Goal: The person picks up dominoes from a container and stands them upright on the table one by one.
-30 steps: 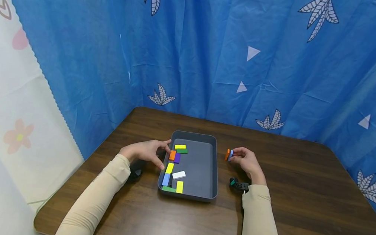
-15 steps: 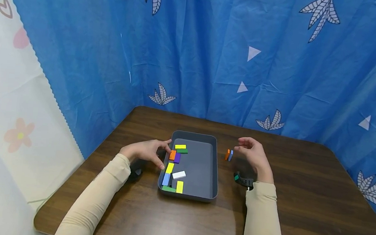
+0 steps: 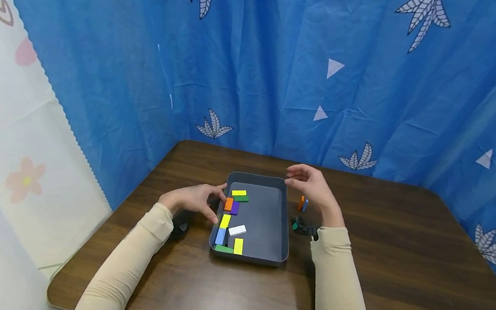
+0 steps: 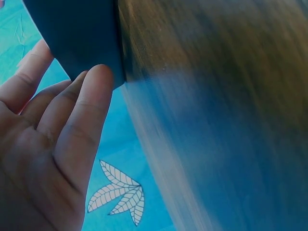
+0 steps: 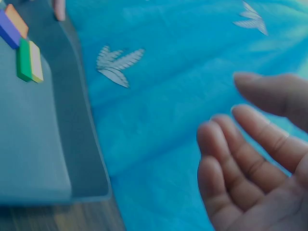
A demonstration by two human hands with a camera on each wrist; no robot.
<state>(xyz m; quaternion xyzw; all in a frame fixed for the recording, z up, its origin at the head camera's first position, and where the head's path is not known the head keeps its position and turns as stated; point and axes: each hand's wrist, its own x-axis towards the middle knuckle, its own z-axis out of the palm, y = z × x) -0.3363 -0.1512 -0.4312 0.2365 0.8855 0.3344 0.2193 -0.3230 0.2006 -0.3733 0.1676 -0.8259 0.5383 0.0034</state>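
1. Creased blue curtain [image 3: 272, 78] hangs behind the wood-grained table [image 3: 380, 265]. Head view: your left hand [image 3: 193, 199] spreads at the rim of the smooth grey tray [image 3: 266, 220]; your right hand [image 3: 314, 188] curves loosely, pinching nothing. An upright orange block [image 3: 301, 202] and blue block [image 3: 305, 206] stand between your right wrist and the tray.
2. Left wrist view: extended fingers sit by the tray wall; contact is unclear.
3. Right wrist view: thumb and fingertips are apart. Such slim, flat-faced blocks probably need a square, gentle pinch.
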